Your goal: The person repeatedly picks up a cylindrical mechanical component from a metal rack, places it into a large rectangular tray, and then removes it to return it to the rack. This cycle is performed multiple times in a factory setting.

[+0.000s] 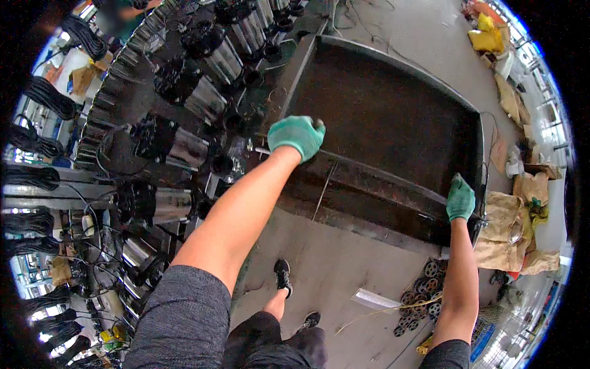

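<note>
A large dark metal tray [381, 111] with raised rims lies in front of me, crossed on its near side by a long bar [381, 174]. My left hand [297, 136], in a green glove, is closed at the bar's left end, by the tray's left side. At the bar's right end, close to the right rim, my right hand [461, 200] is closed too, in a matching glove. The undersides of both grips are hidden. Between the bar and my legs, the tray's narrower near section [369, 203] shows a thin dividing strip.
Rows of shiny cylindrical pumps [206, 98] with black ends and coiled black cables [43, 98] stand close on the left. Small black wheels [424, 286] and a pale flat strip [375, 299] lie on the floor. Brown sacks [504, 224] line the right side.
</note>
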`<state>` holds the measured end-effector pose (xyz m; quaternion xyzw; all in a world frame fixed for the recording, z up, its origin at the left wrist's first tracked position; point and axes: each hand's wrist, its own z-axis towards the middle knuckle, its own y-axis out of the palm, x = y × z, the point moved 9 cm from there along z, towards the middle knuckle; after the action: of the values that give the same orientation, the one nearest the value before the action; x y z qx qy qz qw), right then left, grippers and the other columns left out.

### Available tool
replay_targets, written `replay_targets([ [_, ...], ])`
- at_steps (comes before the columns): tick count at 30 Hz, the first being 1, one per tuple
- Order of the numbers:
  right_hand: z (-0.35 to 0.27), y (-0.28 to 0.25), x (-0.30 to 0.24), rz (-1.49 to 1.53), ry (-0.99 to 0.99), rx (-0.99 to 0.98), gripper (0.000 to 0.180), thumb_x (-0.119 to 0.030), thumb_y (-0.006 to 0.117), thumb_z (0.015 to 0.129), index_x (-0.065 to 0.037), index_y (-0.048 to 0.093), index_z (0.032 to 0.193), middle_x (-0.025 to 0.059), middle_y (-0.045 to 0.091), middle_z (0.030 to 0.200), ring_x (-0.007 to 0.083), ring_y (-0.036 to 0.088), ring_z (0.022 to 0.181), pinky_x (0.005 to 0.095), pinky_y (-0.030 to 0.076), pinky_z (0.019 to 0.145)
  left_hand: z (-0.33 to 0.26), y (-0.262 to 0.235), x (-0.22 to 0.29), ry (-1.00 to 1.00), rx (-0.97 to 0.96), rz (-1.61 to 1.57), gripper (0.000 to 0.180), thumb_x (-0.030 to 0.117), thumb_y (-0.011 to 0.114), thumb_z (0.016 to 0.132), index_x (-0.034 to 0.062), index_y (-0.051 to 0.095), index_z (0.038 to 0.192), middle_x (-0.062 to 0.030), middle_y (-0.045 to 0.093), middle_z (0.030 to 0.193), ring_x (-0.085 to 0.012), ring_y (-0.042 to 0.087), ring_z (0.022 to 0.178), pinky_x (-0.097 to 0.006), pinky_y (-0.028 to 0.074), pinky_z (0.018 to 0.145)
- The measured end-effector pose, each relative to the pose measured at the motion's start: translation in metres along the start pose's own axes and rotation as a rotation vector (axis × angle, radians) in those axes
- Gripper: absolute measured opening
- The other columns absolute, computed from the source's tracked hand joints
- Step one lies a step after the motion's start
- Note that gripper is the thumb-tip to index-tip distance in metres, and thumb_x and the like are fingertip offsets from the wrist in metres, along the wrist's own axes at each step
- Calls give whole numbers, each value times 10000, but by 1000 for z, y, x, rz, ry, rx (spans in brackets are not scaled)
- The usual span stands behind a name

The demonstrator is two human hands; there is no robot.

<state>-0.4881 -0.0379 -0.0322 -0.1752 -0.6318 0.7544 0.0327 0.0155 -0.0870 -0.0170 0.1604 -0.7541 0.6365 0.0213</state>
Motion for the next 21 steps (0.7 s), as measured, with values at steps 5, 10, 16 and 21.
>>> replay_targets([
  [5, 15, 2, 3, -44, -44, 41, 430, -457, 468, 1026, -159, 766, 1109, 215, 720, 969, 434, 691, 900, 507, 546, 777, 8, 0, 4, 10, 3, -33, 447, 491, 484, 971, 143, 765, 989, -176, 742, 1004, -385, 705, 962, -501, 550, 846],
  [10, 15, 0, -4, -26, -20, 22, 350, -399, 503, 1009, -160, 758, 993, 189, 716, 894, 423, 685, 834, 502, 542, 711, 13, -6, 10, 25, -52, -4, 443, 471, 474, 981, 123, 748, 967, -191, 738, 972, -392, 704, 944, -509, 552, 827],
  [16, 20, -8, -4, -25, -96, 91, 272, -356, 570, 972, -162, 760, 966, 168, 720, 860, 399, 689, 794, 484, 546, 695, 20, 1, 17, 24, -90, -4, 420, 459, 486, 978, 131, 748, 981, -177, 739, 975, -381, 702, 934, -512, 548, 823],
  [21, 15, -16, -18, 84, -86, 93, 283, -368, 576, 972, -153, 752, 916, 150, 720, 842, 391, 688, 758, 480, 552, 673, 19, -10, 21, 16, -75, 33, 400, 446, 513, 965, 112, 733, 955, -179, 737, 966, -395, 698, 920, -519, 548, 802],
])
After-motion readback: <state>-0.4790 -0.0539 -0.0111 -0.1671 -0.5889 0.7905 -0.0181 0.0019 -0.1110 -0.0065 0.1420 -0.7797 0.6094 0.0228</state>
